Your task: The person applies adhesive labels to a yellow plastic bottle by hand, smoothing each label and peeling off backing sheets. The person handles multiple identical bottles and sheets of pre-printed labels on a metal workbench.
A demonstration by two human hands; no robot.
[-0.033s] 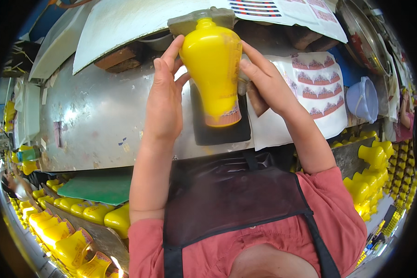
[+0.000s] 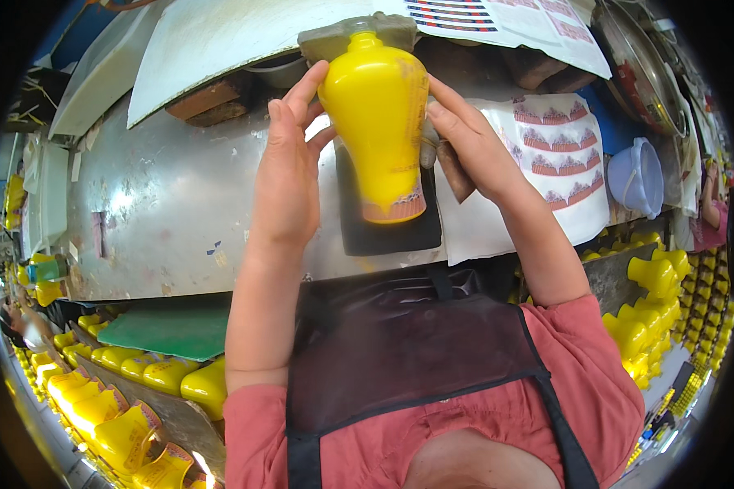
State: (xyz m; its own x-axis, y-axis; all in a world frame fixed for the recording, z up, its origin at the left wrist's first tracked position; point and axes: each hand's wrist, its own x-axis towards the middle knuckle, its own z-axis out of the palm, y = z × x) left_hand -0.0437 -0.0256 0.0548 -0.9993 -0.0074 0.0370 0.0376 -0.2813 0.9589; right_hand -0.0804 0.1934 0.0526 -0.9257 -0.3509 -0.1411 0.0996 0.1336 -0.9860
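A glossy yellow vase lies with its narrow neck pointing away from me and its foot toward me. Its neck end rests at a grey block. Around the foot runs a pink and purple patterned band, and faint markings show along the right side. My left hand holds the vase's shoulder on the left, fingertips against it. On the other side, the fingers of my right hand press the vase. A brown flat piece, perhaps a scraper, sticks out below my right palm. Under the vase sits a black pad.
A metal worktop spreads left. Decal sheets lie right, near a pale blue bucket. Bricks support a white board. Yellow vases fill racks on both sides; a green board lies left. Other people are at the edges.
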